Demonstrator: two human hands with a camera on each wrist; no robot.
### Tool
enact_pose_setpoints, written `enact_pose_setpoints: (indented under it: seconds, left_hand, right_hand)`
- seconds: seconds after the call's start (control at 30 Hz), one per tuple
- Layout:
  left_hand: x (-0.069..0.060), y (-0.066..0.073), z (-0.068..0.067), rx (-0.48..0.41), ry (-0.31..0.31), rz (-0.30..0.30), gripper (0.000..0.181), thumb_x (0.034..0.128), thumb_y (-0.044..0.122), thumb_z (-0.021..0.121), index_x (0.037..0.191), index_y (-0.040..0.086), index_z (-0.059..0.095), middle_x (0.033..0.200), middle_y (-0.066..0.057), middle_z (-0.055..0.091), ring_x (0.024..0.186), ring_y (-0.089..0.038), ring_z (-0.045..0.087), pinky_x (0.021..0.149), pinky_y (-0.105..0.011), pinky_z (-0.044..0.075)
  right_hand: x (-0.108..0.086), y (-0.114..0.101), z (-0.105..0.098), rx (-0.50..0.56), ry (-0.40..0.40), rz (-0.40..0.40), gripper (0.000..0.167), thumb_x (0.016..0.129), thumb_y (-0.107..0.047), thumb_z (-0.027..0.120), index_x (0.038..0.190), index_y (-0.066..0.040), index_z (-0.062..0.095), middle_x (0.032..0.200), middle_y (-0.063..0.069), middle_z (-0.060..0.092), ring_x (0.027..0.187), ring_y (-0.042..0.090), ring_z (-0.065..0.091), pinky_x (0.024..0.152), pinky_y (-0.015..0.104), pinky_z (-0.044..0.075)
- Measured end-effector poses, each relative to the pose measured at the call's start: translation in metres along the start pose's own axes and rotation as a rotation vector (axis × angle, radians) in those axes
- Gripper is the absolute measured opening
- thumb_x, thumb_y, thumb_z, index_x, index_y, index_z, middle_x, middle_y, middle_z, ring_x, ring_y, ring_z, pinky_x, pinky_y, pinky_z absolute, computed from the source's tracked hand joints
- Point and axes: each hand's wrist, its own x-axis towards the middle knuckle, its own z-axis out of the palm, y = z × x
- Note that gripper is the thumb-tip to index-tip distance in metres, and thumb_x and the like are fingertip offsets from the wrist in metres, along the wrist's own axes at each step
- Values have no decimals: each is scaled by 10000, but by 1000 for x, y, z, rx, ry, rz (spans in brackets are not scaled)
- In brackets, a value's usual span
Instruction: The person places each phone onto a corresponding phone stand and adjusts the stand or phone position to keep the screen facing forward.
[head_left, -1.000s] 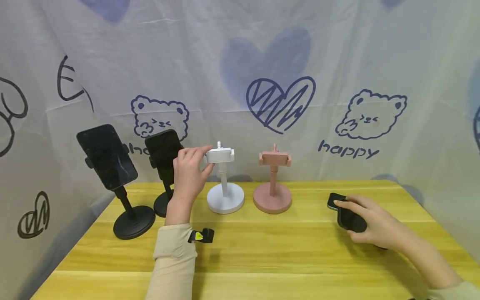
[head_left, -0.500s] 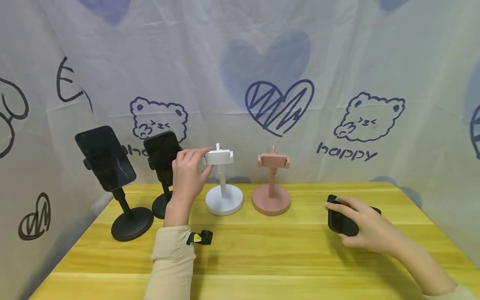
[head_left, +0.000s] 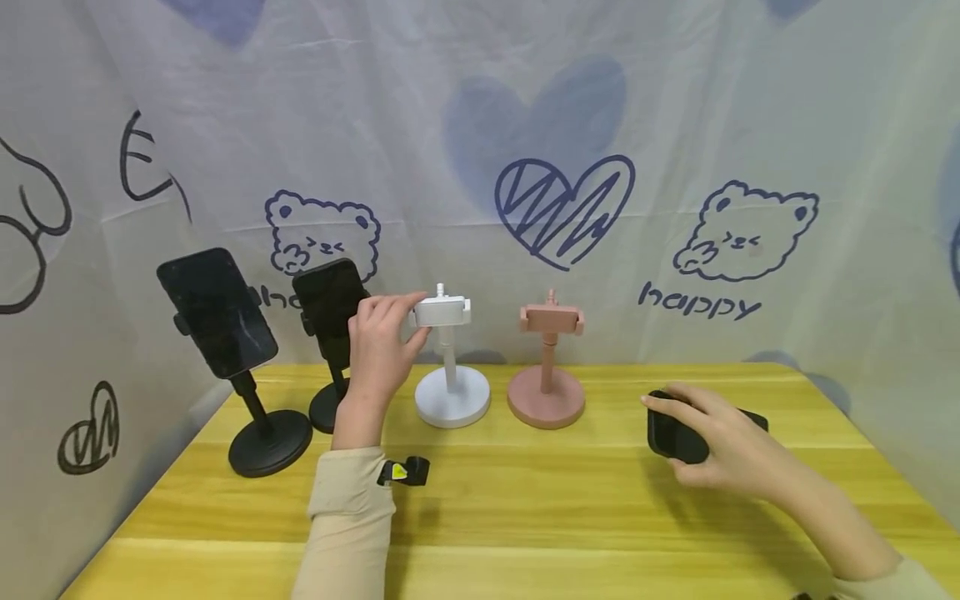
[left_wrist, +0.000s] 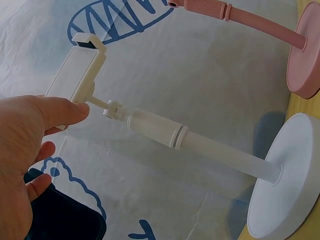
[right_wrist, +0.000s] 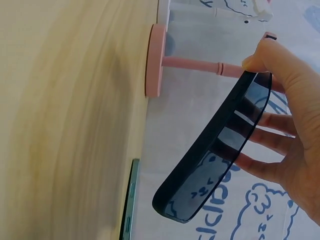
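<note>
1. Your R hand (head_left: 731, 454) grips the black phone (head_left: 675, 435); in the R wrist view your thumb's at one end, other fingers spread along a long side. Phone's over the R part of the desk (head_left: 525, 517), toward the back edge & in from the R edge, apparently lifted off the top.

2. Handling (my est.): fairly light, rigid; glossy face prob. slick, corners prob. fragile. Best hold = both long edges, fingertips off the glass.

3. Phone's long axis: slants in R wrist view from thumb end to free end at lower L; foreshortened from head cam. Glossy face mirrors your fingers & the backdrop (head_left: 420, 167). Can't tell which end's the top.

4. Your L hand (head_left: 378, 346) pinches the L end of the white clamp (head_left: 441, 312), thumb vs. fingers. Clamp tops the white stand (head_left: 452, 404), base nr. the back edge, stem approx. vert. Clamp's long axis is horiz., roughly parallel to that edge.

5. Clamp's prob. light, stiff plastic; joint behind may swivel, so steady it by the ends.

6. Also: pink stand (head_left: 546, 404) just R of the white one; 2nd phone (head_left: 756, 419) on desk, partly hidden by your R hand, nearer the R edge.
</note>
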Motion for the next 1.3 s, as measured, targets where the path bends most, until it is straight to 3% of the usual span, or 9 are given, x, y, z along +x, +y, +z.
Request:
enact_pose_setpoints:
  seconds: [0.37, 0.6, 0.97, 1.3]
  left_hand:
    - [4, 2, 3, 27, 28, 35, 419, 836, 184, 772, 1238, 158, 654, 1156, -86, 692, 1099, -300, 506, 923, -511, 411]
    - [1, 1, 3, 35, 21, 33, 437, 824, 189, 784, 1240, 166, 653, 1157, -79, 691, 1108, -296, 500, 917, -509, 407]
    - [1, -4, 0, 58, 64, 69, 445, 818, 181, 788, 1244, 181, 659, 1168, -99, 677, 1100, -308, 493, 921, -517, 397]
    - [0, -5, 1, 44, 74, 76, 436, 818, 182, 789, 1233, 177, 658, 1178, -102, 662, 1103, -306, 489, 925, -506, 387]
  right_hand:
    - [15, -9, 0, 21, 32, -45, 833, 629, -187, 815, 1403, -266, 515, 1292, 137, 566, 1142, 335, 548, 838, 527, 521]
    - [20, -15, 4, 13, 23, -50, 821, 641, -211, 813, 1404, -256, 513, 1306, 166, 565, 1152, 367, 560, 850, 542, 524]
    - [31, -19, 8, 29, 16, -59, 802, 642, -229, 820, 1389, -235, 528, 1303, 188, 565, 1160, 367, 558, 866, 536, 525]
    - [38, -22, 14, 17, 69, -108, 789, 615, -260, 810, 1361, -224, 557, 1272, 176, 580, 1136, 348, 572, 868, 520, 530]
